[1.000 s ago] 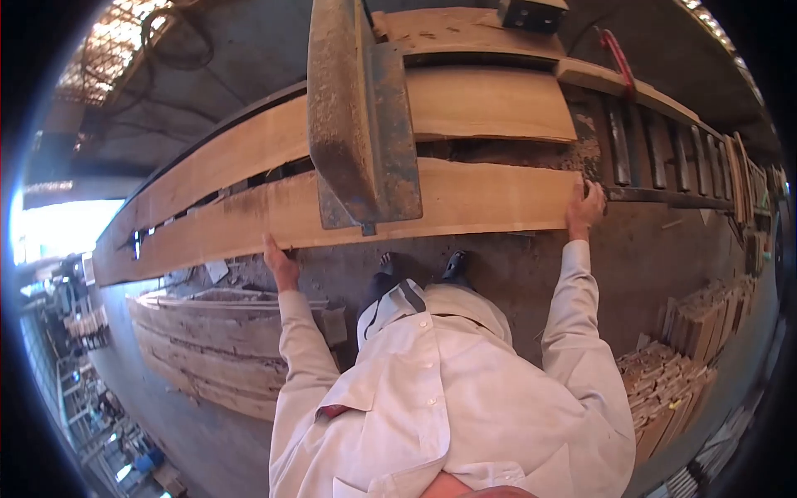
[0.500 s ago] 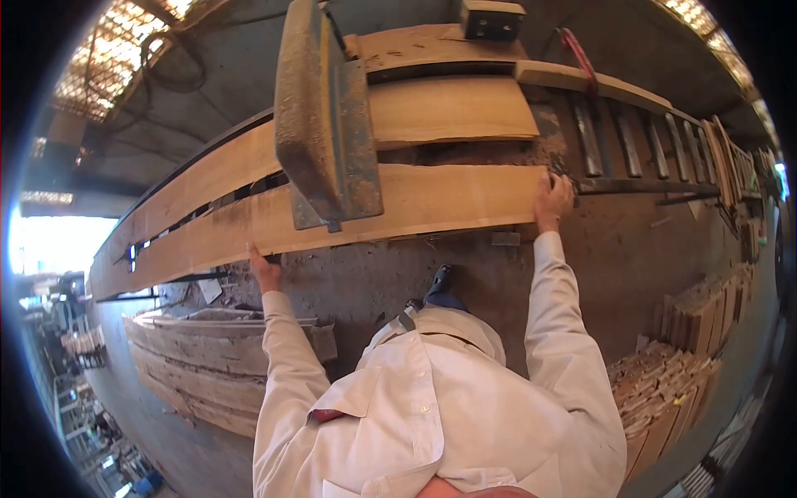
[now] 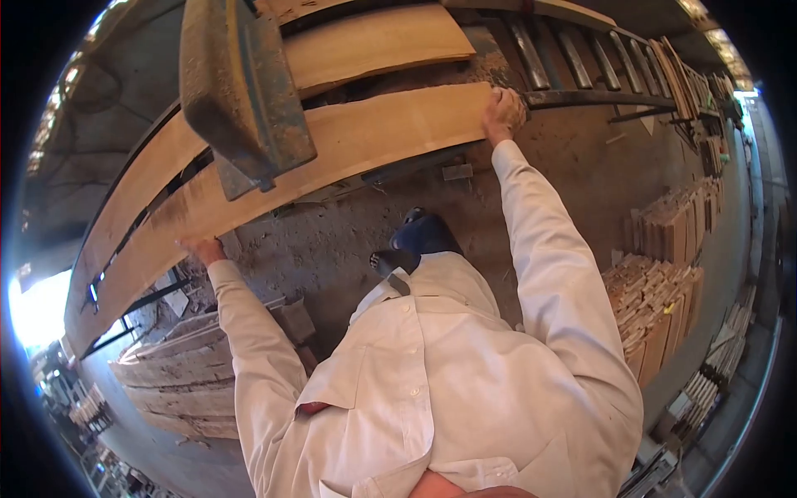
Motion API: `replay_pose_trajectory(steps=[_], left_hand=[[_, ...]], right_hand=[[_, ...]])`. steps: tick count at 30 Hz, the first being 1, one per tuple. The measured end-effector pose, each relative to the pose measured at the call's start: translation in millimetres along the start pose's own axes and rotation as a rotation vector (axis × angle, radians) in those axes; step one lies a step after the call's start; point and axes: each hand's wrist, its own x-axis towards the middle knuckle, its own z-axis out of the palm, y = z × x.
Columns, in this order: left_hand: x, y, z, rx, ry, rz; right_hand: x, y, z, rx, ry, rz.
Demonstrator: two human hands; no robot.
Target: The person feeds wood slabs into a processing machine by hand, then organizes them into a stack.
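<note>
A long, pale wooden plank (image 3: 390, 129) lies lengthwise in front of me, running under a worn blue-grey metal machine part (image 3: 241, 91). My right hand (image 3: 504, 114) is wrapped round the plank's right end. Farther left, my left hand (image 3: 203, 247) grips its near edge, thumb on top and the other fingers hidden underneath. Beyond it lies a second plank (image 3: 378, 46), with a dark gap between the two. The machine part hides the middle of both boards.
A roller frame (image 3: 573, 62) stretches away at the upper right. Stacked boards (image 3: 656, 311) stand on the right, and rough slabs (image 3: 183, 378) lie at lower left. Wood debris covers the floor (image 3: 332, 241) around my boots (image 3: 415, 236).
My view has shifted, so the plank, machine part and roller frame appear higher and farther left. Both hands keep their hold on the plank. More of my boots shows now.
</note>
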Motion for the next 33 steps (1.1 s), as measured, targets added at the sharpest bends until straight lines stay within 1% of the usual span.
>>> replay_pose_trajectory(steps=[3, 5, 6, 7, 10, 13, 17, 20, 24, 25, 28, 33], left_hand=[[4.0, 2.9, 0.2, 1.022, -0.362, 0.131], [15.3, 55.0, -33.2, 0.972, -0.54, -0.027], [18.4, 69.3, -34.9, 0.984, -0.582, -0.076], [20.1, 71.7, -33.8, 0.978, -0.579, -0.091], [16.6, 70.1, -26.1, 0.974, -0.575, -0.118], [12.8, 66.3, -22.0, 0.981, -0.573, -0.146], [7.4, 55.0, -12.7, 1.017, -0.58, -0.155], [4.6, 36.5, 2.3, 1.101, -0.616, -0.102], [7.9, 46.5, -4.8, 1.079, -0.551, -0.139], [8.5, 46.0, -4.5, 1.085, -0.542, -0.137], [10.6, 45.9, -3.9, 1.105, -0.519, -0.124], [7.5, 42.6, -5.1, 1.172, -0.483, -0.084]], right_hand=[[6.6, 3.5, 2.3, -0.073, -0.039, -0.053], [10.2, 6.4, 7.0, -0.083, -0.075, -0.086], [10.4, 8.1, 9.7, -0.09, -0.07, -0.105], [12.6, 2.4, 4.8, -0.133, -0.142, -0.042], [6.6, -6.2, 2.4, -0.055, -0.036, -0.044], [3.8, -10.5, -3.9, 0.01, -0.053, -0.029], [3.2, -11.1, -6.6, 0.033, -0.087, -0.015], [4.0, -9.0, -4.7, -0.008, -0.091, -0.015], [4.5, -11.4, -8.2, 0.024, -0.151, 0.053], [1.7, -12.9, -7.0, 0.009, -0.056, 0.002], [0.8, -12.5, -9.1, 0.016, -0.057, -0.003], [2.5, -8.9, -4.1, -0.006, 0.013, -0.029]])
